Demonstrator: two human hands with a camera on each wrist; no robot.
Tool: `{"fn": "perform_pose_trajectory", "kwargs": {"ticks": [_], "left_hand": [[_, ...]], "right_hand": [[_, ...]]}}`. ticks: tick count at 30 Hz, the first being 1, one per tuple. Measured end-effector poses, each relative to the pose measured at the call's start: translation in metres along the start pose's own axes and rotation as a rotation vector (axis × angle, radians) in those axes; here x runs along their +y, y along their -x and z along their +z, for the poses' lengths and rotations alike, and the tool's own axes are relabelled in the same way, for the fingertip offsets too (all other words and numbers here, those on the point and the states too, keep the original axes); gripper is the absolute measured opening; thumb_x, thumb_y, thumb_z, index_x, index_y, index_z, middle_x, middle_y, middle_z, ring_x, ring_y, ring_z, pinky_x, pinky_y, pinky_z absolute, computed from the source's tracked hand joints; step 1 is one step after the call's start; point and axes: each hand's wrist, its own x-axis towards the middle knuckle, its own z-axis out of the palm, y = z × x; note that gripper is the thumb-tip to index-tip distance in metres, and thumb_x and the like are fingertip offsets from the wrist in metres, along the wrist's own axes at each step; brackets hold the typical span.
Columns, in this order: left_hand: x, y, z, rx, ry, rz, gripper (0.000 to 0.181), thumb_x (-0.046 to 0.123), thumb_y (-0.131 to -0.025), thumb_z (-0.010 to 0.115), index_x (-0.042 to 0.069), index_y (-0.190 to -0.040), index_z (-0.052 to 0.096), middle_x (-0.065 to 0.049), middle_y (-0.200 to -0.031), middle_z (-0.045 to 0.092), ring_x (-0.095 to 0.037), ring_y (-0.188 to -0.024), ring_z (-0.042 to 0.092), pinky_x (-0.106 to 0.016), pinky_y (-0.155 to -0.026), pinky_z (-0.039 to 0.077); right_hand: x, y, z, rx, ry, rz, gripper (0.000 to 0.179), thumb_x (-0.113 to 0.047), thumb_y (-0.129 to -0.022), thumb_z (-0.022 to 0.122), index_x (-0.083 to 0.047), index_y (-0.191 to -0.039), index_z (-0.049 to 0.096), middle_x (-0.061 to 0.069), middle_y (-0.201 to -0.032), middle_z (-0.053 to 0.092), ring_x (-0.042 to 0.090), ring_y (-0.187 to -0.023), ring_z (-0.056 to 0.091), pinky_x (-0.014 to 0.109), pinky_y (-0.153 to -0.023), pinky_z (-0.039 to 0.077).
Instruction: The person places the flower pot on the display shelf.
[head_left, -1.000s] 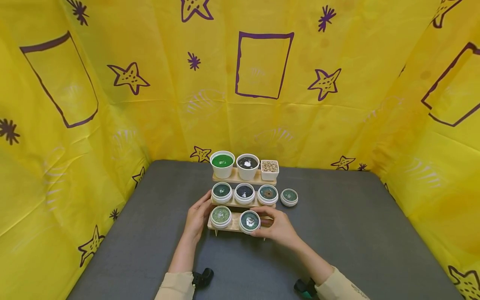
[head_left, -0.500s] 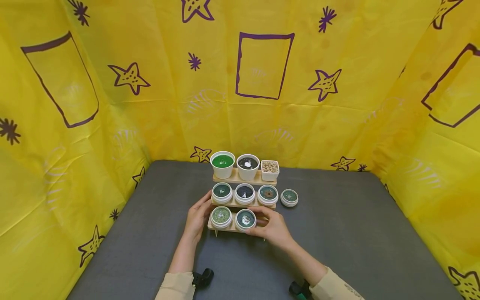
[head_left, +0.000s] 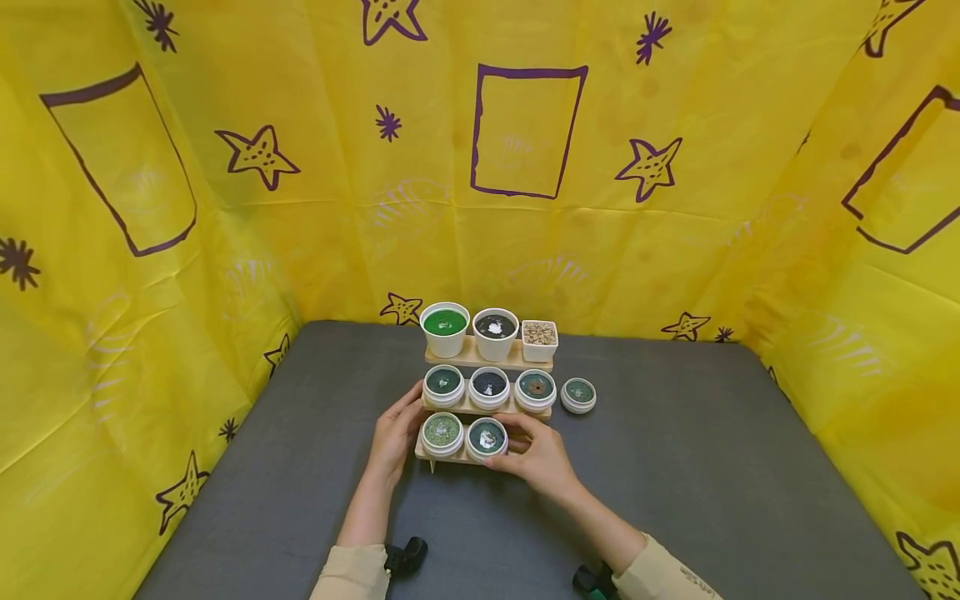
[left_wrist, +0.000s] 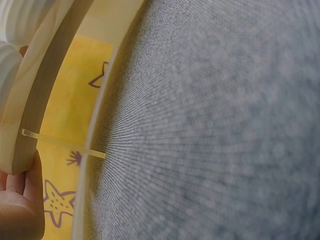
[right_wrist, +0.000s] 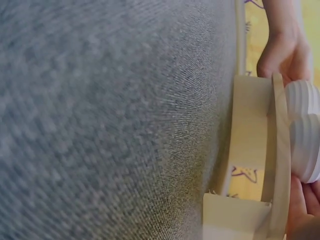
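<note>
In the head view a tiered wooden stand (head_left: 427,454) carries white pots on three levels. My left hand (head_left: 397,437) holds the left end of the stand; in the left wrist view its fingers (left_wrist: 34,180) lie against the board's end. On the front tier, my right hand (head_left: 546,460) grips a small ribbed white pot (head_left: 487,438) with a glossy teal top, thumb in front and fingers behind. This pot stands close beside a pot with a speckled light-green top (head_left: 442,432). The right wrist view shows the teal-topped pot's ribbed side (right_wrist: 305,147) above the board.
The middle tier bears a row of similar pots, one with a brown centre (head_left: 536,387). At the back are a green-topped cup (head_left: 445,322), a dark-topped cup (head_left: 496,327) and a square pot of pebbles (head_left: 540,334). Another pot (head_left: 578,394) sits on the grey table (head_left: 675,450).
My right hand has slid the teal-topped pot leftward along the front tier, up close to the speckled green one. The left hand has stayed at the stand's end.
</note>
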Motion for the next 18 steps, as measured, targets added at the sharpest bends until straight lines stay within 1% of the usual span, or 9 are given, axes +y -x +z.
{"fn": "perform_pose_trajectory", "kwargs": {"ticks": [6,13,18], "left_hand": [[0.0006,0.0010,0.0002,-0.001,-0.017,-0.002,0.046,0.015,-0.101,0.053,0.004,-0.145,0.048,0.016,-0.124,0.065,0.006,-0.099,0.066,-0.012,-0.092,0.049],[0.0006,0.0009,0.0000,-0.008,-0.013,-0.001,0.047,0.016,-0.101,0.054,0.004,-0.146,0.047,0.021,-0.116,0.067,0.006,-0.099,0.067,-0.013,-0.091,0.049],[0.0003,0.0010,0.0000,-0.007,-0.008,0.002,0.047,0.015,-0.101,0.054,0.003,-0.146,0.047,0.021,-0.116,0.067,0.005,-0.099,0.066,-0.013,-0.091,0.049]], "right_hand": [[0.0003,0.0001,0.0007,0.014,0.000,0.008,0.059,-0.008,-0.069,0.089,-0.006,-0.123,0.066,0.022,-0.116,0.070,0.032,-0.105,0.070,0.028,-0.086,0.058],[0.0020,-0.0005,0.0003,0.029,0.014,0.007,0.057,-0.009,-0.068,0.090,-0.006,-0.121,0.067,0.020,-0.114,0.070,0.029,-0.102,0.071,0.027,-0.085,0.059],[0.0030,0.0007,-0.0016,0.020,0.002,0.016,0.057,-0.011,-0.069,0.090,-0.008,-0.121,0.067,0.019,-0.114,0.071,0.025,-0.102,0.072,0.027,-0.087,0.058]]}}
